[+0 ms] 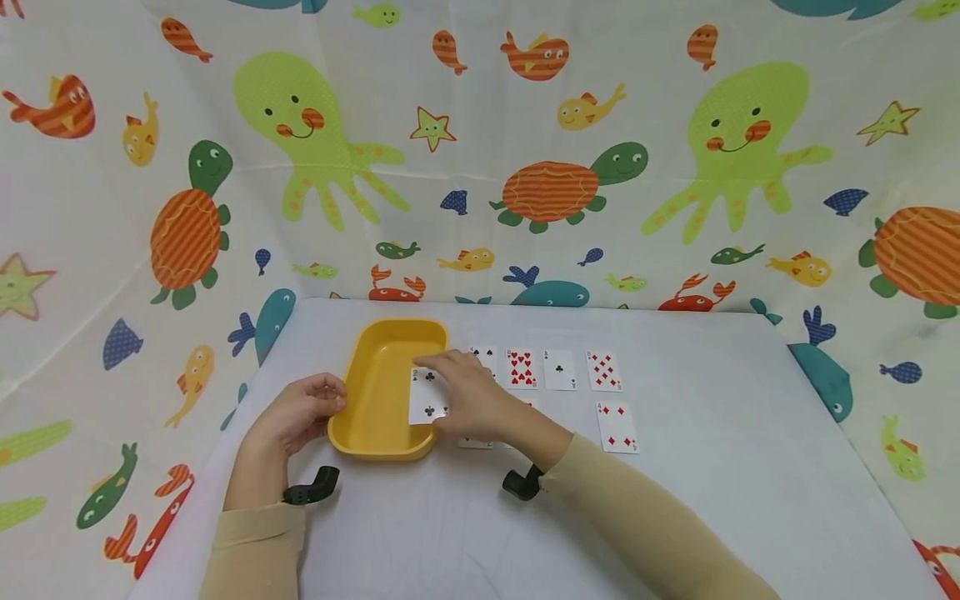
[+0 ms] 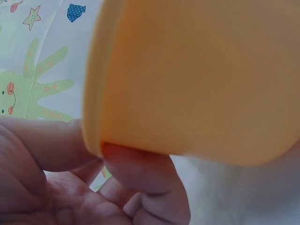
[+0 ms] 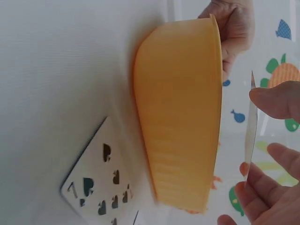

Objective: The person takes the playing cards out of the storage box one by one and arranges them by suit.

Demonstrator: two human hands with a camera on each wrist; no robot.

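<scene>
On the left of the white table is a yellow plastic tray point(image 1: 366, 417). My left hand point(image 1: 296, 412) grips its left rim. In the left wrist view the thumb point(image 2: 140, 171) and fingers pinch the wall of the tray point(image 2: 197, 75). Above the tray's right side, my right hand point(image 1: 480, 404) holds a playing card point(image 1: 423, 400) of clubs by its edges, face up. The right wrist view has this card point(image 3: 251, 131) nearly edge-on, between thumb and fingertips, apart from the tray rim. A seven of spades point(image 3: 110, 187) lies beside the tray there.
Right of the tray, face-up cards lie in two rows, including a hearts card point(image 1: 522, 368), an ace of clubs point(image 1: 559, 369), a diamonds card point(image 1: 604, 372) and a four of diamonds point(image 1: 617, 428). My right hand and forearm partly cover others. A patterned cloth point(image 1: 480, 250) hangs behind the table.
</scene>
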